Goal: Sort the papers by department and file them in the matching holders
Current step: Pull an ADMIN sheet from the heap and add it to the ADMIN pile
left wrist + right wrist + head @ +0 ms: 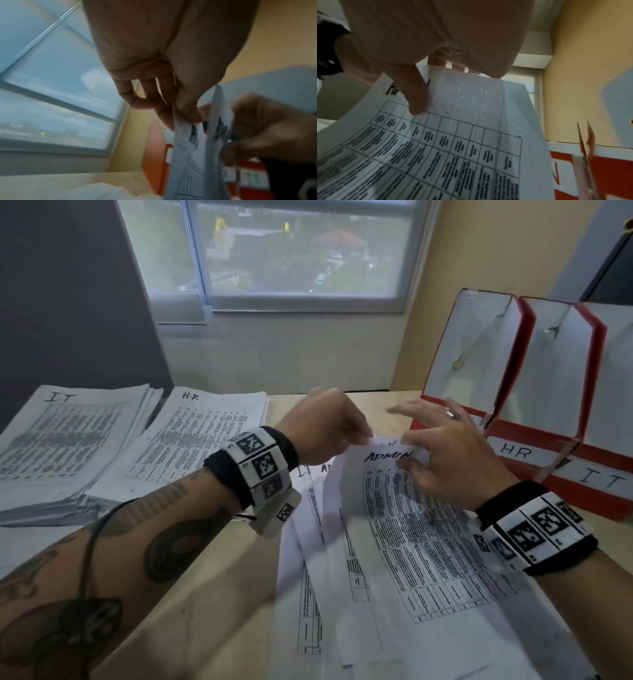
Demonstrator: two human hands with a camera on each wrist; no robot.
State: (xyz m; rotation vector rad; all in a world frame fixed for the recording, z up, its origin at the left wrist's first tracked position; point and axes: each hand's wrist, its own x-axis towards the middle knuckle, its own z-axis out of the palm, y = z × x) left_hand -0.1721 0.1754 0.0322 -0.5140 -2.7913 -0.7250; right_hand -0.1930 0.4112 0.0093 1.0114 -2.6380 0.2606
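Observation:
A printed table sheet headed ADMIN [411,542] is lifted at its top edge over loose sheets [308,542] on the desk, one of them headed IT. My right hand [407,455] pinches the ADMIN sheet [453,148], thumb [418,97] on its front and fingers behind. Just to its left, my left hand [363,436] pinches the top edge of a second sheet [188,155], thumb [187,112] against fingers. Three red holders stand at the right; two read HR [513,451] and IT [599,479]. The nearest holder [472,354] has its label hidden by my right hand.
Two sorted piles lie at the left of the desk, headed IT [65,446] and HR [195,436]. Bare desk [212,594] shows between them and the loose sheets. A window [291,251] and wall close off the far side.

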